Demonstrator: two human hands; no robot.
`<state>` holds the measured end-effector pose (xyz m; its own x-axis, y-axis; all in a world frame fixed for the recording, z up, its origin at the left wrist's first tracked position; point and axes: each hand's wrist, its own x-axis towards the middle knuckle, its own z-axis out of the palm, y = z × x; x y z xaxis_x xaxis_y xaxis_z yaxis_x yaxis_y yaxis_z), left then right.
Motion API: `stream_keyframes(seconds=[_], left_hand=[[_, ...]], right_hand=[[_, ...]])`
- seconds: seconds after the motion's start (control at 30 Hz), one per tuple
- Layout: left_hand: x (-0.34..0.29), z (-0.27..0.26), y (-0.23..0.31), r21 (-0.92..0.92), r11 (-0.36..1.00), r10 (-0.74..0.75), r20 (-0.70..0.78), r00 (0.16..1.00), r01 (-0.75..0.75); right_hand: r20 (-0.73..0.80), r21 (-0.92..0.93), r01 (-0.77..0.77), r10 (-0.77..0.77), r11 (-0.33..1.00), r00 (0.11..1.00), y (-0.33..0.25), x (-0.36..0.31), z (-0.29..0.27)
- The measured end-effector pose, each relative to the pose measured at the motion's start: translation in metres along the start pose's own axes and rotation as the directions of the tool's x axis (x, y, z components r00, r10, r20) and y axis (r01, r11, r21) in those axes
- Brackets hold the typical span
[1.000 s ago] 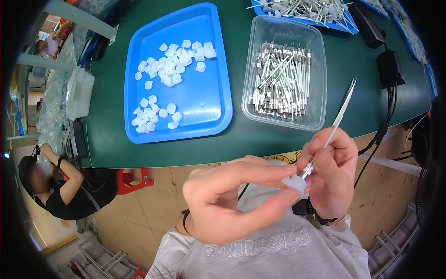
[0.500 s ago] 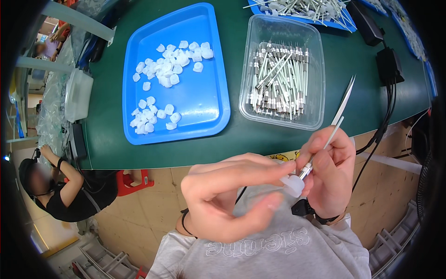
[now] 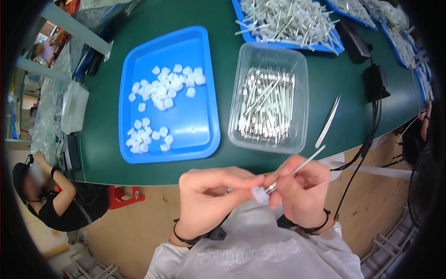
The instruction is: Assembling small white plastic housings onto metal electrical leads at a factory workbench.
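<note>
Currently only the head view reports to my station, and I record it as follows. The left hand (image 3: 211, 190) is narrowed to a pinch, its thumb and fingertips on a white cap (image 3: 260, 194). The right hand (image 3: 302, 186) pinches a thin rod (image 3: 310, 159) between thumb and fingers, the pale shaft slanting up and away to the right. The rod's metal end points down into the cap, in front of the person's grey shirt (image 3: 237, 232). From here I cannot tell how deep that end sits, as fingertips and blur hide the joint.

Step in hand, in my judgement: fitting cap and rod together. The next move appears to call for a steady right grip, the rod kept in line with the cap, and a light push or turn from the left fingertips. A skewed cap is the fault I would watch for.

On the green table (image 3: 102, 139), I note a blue tray (image 3: 190, 128) with two clusters of loose caps (image 3: 165, 88) and, to its right, a clear tub (image 3: 303, 107) holding a pile of rods (image 3: 267, 104). Tweezers (image 3: 328, 122) lie right of the tub, out of both hands. Beyond the tub stands a second blue tray (image 3: 278, 45), heaped with rods and whitish pieces (image 3: 292, 21).
</note>
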<state>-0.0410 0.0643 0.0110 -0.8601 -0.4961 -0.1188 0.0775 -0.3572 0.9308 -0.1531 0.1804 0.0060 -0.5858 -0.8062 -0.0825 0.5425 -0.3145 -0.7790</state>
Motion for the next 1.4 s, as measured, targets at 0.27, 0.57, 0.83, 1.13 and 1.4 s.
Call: stream_keyframes(seconds=[0.27, 0.57, 0.83, 1.13, 1.4], left_hand=[[0.000, -0.005, 0.017, 0.137, 0.989, 0.069, -0.138, 0.988, -0.050], [-0.013, -0.034, 0.016, 0.364, 0.928, 0.187, -0.270, 0.945, -0.080], [-0.023, -0.066, 0.013, 0.335, 0.941, 0.180, -0.356, 0.917, -0.054], [-0.068, -0.131, 0.024, 0.346, 0.937, 0.267, -0.632, 0.727, -0.043], [-0.110, -0.205, 0.053, 0.592, 0.798, 0.578, -0.701, 0.417, -0.112]], right_hand=[[0.105, -0.342, 0.071, -0.037, 0.937, 0.994, -0.047, 0.053, 0.009], [0.383, -0.813, 0.454, -0.253, 0.364, 0.889, -0.158, 0.197, -0.022], [0.492, -0.848, 0.387, -0.266, -0.363, 0.829, -0.136, 0.149, -0.015], [0.268, -0.960, 0.280, -0.298, -0.003, 0.916, -0.037, 0.022, 0.018], [-0.112, -0.943, 0.094, -0.573, 0.319, 0.812, -0.012, 0.023, 0.004]])
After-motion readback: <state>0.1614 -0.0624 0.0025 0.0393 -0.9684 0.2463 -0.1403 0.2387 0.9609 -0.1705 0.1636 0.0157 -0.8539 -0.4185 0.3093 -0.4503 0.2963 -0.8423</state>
